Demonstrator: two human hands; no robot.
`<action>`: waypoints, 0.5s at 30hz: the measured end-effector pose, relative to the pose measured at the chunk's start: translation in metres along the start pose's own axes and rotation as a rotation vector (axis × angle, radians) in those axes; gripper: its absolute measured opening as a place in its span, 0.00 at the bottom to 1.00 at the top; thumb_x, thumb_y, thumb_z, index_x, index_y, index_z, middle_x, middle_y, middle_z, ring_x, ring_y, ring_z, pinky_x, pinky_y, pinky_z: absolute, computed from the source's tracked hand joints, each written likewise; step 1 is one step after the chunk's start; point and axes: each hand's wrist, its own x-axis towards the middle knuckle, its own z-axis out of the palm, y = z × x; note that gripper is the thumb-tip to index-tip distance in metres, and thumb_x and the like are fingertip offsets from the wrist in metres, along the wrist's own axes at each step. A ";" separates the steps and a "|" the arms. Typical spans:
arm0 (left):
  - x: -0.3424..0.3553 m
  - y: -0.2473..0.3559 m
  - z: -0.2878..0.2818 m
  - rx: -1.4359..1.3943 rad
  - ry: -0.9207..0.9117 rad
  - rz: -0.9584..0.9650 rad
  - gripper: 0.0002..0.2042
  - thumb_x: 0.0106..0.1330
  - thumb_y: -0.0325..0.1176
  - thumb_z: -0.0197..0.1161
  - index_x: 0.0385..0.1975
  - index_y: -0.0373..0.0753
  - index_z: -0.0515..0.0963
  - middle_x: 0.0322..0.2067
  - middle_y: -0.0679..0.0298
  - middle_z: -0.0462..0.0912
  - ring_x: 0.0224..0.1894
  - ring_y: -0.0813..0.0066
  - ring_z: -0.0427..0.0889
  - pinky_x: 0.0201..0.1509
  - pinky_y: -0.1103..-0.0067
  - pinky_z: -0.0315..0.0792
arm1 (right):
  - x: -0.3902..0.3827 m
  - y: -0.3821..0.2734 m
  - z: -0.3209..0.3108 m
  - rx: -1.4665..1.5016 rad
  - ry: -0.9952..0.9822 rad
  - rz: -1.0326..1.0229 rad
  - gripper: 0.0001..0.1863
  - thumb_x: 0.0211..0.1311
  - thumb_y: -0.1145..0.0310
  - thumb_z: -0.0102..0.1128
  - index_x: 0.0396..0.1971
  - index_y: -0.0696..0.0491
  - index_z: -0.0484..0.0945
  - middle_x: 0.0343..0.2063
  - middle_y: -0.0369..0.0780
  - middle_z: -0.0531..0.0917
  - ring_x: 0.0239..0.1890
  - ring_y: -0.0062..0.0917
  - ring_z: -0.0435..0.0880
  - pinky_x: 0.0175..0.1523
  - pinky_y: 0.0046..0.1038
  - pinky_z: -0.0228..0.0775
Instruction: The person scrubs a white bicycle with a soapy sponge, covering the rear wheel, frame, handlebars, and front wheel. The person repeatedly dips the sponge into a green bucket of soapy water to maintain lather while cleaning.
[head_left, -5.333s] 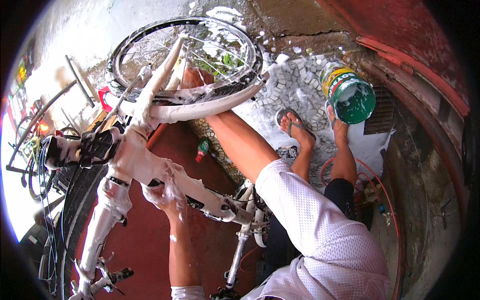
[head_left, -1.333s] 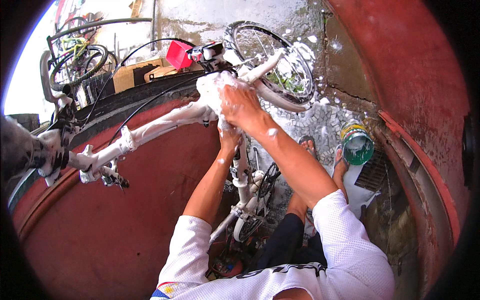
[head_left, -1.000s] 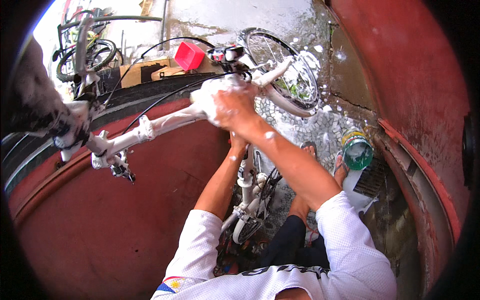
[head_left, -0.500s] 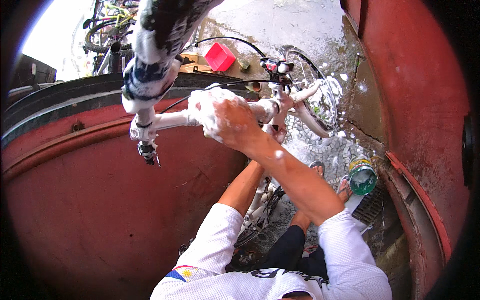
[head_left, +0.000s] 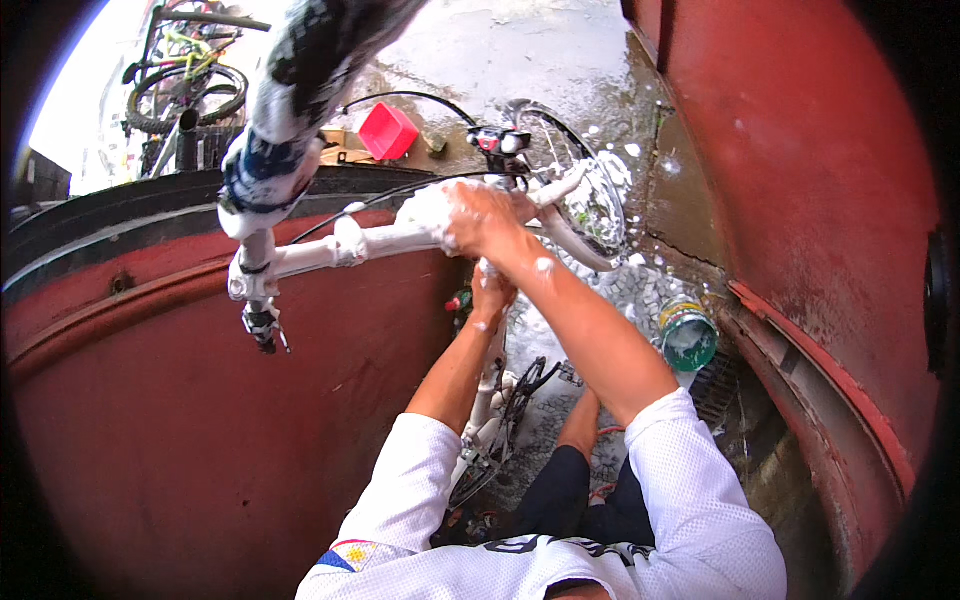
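Note:
A bicycle frame (head_left: 390, 240) coated in white foam stretches across the middle. My right hand (head_left: 480, 215) is closed around its upper tube in a thick clump of suds; whether a sponge is inside the foam cannot be seen. Lower down, my left hand (head_left: 492, 292) wraps around another part of the frame, its fingers partly hidden. Beyond my right hand are a red and black fitting (head_left: 500, 142) and a foamy wheel (head_left: 575, 185). A thick, dark, foam-streaked part (head_left: 310, 80) looms close at the upper left, above a joint (head_left: 252, 285) at the tube's end.
A red curved metal wall (head_left: 230, 430) fills the left side, and another red panel (head_left: 800, 150) rises at right. A green bucket (head_left: 689, 340) with suds stands on the wet ground near a drain grate (head_left: 715, 388). A red basin (head_left: 388, 132) and parked bicycles (head_left: 190, 90) are farther off.
My right hand has slid along the tube, away from the joint at its left end, leaving a ring of foam behind. My left hand, hidden before, now shows below it.

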 end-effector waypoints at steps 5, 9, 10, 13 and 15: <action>0.007 0.004 0.015 0.005 -0.014 0.046 0.20 0.55 0.40 0.65 0.45 0.37 0.76 0.42 0.50 0.81 0.45 0.61 0.81 0.46 0.69 0.74 | -0.019 -0.010 0.009 0.024 0.699 -0.483 0.12 0.49 0.65 0.59 0.34 0.53 0.80 0.31 0.44 0.81 0.37 0.39 0.79 0.42 0.41 0.74; 0.010 -0.011 0.000 0.091 0.072 0.258 0.20 0.53 0.40 0.67 0.43 0.36 0.78 0.41 0.48 0.82 0.45 0.60 0.82 0.47 0.68 0.74 | -0.057 0.039 0.019 -0.033 0.448 -0.167 0.15 0.53 0.70 0.54 0.42 0.52 0.81 0.39 0.46 0.81 0.43 0.43 0.77 0.49 0.41 0.71; 0.005 -0.012 -0.004 -0.082 -0.085 -0.074 0.18 0.53 0.40 0.68 0.40 0.35 0.78 0.35 0.49 0.84 0.39 0.54 0.83 0.41 0.66 0.75 | -0.061 0.048 0.005 -0.108 0.365 -0.040 0.16 0.54 0.71 0.53 0.42 0.52 0.81 0.39 0.47 0.81 0.44 0.43 0.77 0.49 0.40 0.71; 0.013 0.029 0.012 0.075 -0.096 -0.147 0.17 0.54 0.43 0.69 0.33 0.36 0.80 0.29 0.50 0.84 0.33 0.53 0.84 0.37 0.65 0.75 | -0.047 0.083 -0.023 -0.219 0.488 -0.131 0.19 0.54 0.71 0.53 0.47 0.50 0.80 0.39 0.48 0.81 0.48 0.44 0.77 0.51 0.39 0.73; 0.010 0.037 0.011 -0.020 0.001 -0.007 0.16 0.54 0.44 0.69 0.31 0.35 0.80 0.27 0.49 0.83 0.32 0.53 0.84 0.37 0.65 0.75 | -0.057 0.103 -0.011 -0.196 0.457 -0.071 0.18 0.55 0.71 0.53 0.47 0.46 0.80 0.44 0.49 0.78 0.45 0.44 0.79 0.49 0.39 0.75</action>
